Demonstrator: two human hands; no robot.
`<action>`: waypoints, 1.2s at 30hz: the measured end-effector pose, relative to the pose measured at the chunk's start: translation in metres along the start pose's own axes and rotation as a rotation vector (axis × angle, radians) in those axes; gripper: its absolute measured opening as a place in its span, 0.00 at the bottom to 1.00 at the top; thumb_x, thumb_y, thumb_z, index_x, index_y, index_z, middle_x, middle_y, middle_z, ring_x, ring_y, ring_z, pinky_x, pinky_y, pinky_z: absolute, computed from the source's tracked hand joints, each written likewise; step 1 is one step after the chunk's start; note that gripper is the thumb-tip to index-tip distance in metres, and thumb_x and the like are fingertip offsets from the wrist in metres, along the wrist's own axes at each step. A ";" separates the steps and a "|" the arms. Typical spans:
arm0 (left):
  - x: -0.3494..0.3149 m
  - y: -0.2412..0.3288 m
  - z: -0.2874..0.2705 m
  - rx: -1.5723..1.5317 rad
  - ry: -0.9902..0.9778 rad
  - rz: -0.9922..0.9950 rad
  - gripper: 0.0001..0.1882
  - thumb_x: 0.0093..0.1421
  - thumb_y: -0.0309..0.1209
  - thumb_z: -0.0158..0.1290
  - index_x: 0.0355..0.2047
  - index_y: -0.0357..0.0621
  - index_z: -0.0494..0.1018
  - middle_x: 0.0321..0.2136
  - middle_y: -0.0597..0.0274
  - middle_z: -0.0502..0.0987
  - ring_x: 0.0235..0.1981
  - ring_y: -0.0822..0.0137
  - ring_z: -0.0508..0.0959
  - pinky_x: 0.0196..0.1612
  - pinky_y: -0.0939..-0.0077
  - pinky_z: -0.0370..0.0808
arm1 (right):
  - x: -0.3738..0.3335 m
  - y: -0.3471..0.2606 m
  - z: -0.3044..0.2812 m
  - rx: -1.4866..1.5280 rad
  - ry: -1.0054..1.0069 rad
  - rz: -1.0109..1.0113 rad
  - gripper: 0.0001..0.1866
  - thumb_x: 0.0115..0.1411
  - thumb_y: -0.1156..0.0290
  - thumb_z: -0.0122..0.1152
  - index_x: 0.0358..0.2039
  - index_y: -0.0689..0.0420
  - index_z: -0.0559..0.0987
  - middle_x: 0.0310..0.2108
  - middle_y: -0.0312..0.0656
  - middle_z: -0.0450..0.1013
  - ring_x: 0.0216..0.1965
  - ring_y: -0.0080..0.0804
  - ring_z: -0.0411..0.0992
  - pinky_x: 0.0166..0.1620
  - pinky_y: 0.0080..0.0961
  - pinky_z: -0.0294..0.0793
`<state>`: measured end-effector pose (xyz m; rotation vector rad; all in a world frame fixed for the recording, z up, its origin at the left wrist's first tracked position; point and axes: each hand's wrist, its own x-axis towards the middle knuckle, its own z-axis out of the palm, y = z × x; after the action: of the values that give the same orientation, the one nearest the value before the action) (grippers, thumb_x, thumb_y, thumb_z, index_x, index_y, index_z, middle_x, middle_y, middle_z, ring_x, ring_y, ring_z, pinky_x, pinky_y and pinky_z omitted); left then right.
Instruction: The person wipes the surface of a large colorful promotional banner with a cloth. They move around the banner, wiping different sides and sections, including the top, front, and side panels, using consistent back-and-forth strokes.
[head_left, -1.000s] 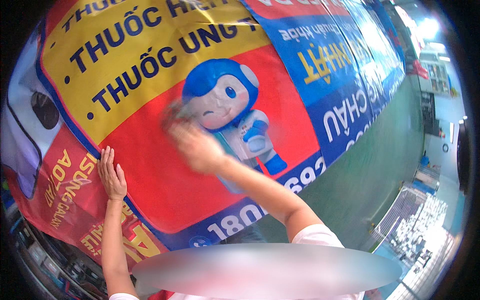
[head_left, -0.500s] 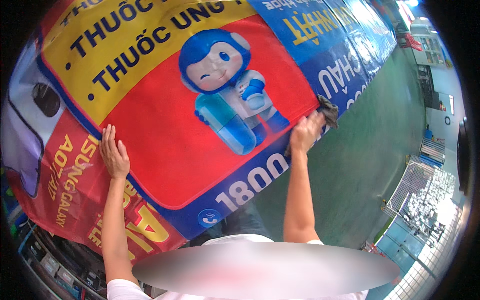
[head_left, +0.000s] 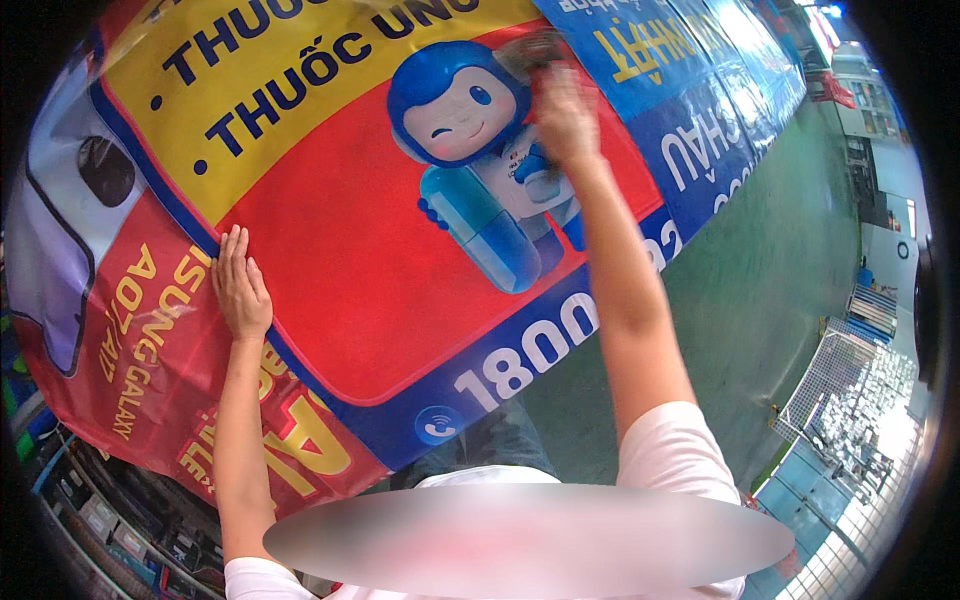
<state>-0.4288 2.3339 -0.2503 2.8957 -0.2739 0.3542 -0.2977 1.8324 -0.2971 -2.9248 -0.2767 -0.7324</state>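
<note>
A large printed banner [head_left: 330,310] with a red panel, a yellow band and a blue border lies spread out in front of me. Its picture is a blue-capped cartoon figure [head_left: 460,105] hugging a blue capsule. My left hand [head_left: 243,290] rests flat on the banner's left border, fingers stretched out. Farther off, right of the cartoon's head, my right hand [head_left: 566,118] is blurred by motion and presses a dark grey cloth [head_left: 538,50] onto the banner. The hand partly hides the cloth.
Another red banner with yellow lettering [head_left: 150,350] lies beneath on the left. Blue printed sheets [head_left: 690,70] extend away at the far right. A green floor [head_left: 740,300] runs along the right, with a wire mesh rack [head_left: 815,375] beyond. Shelving with boxes [head_left: 110,530] stands lower left.
My right hand has swept the cloth from the banner's right lower border up and leftward, beside the cartoon's head. My left hand stays on the left border.
</note>
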 end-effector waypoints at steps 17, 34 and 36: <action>0.002 -0.019 0.012 -0.006 0.064 0.182 0.23 0.66 0.28 0.38 0.61 0.43 0.62 0.62 0.55 0.64 0.64 0.53 0.62 0.64 0.57 0.58 | -0.192 0.076 -0.149 -0.441 -0.070 0.233 0.27 0.60 0.71 0.47 0.60 0.63 0.67 0.62 0.54 0.63 0.64 0.44 0.61 0.62 0.50 0.60; 0.003 -0.021 0.016 0.001 0.120 0.213 0.21 0.66 0.29 0.41 0.60 0.45 0.64 0.59 0.55 0.67 0.62 0.52 0.65 0.62 0.58 0.62 | -0.197 -0.107 -0.175 -0.092 -0.249 0.094 0.26 0.56 0.75 0.53 0.57 0.63 0.69 0.63 0.52 0.62 0.62 0.47 0.63 0.68 0.47 0.47; 0.002 -0.021 0.017 0.024 0.129 0.197 0.22 0.66 0.29 0.41 0.60 0.46 0.64 0.60 0.57 0.67 0.62 0.54 0.65 0.62 0.59 0.62 | -0.158 -0.058 -0.181 0.101 -0.198 0.154 0.23 0.59 0.77 0.52 0.56 0.53 0.74 0.57 0.41 0.70 0.64 0.42 0.63 0.69 0.49 0.44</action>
<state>-0.4193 2.3496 -0.2701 2.8601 -0.5386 0.5776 -0.5286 1.8379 -0.2100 -2.8834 -0.0993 -0.3962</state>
